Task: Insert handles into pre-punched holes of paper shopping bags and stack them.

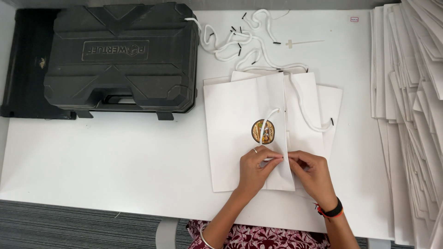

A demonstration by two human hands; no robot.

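pinching the black-tipped end of a white cord handle [269, 121], the left hand [255, 169] presses on a flat white paper bag [235, 133] near the table's [115, 157] front edge. the right hand [314, 173] grips the bag's right edge between narrowed fingers. a black tool case [122, 57] sits at the far left corner, folded white bags [413, 115] stacked along the right edge.

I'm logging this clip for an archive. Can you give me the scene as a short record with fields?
left hand: pinches a white cord end on the top paper bag
right hand: grips that bag's edge
bag mark: round sticker
behind: loose white cords, black tool case
right side: stack of white bags
surface: white table
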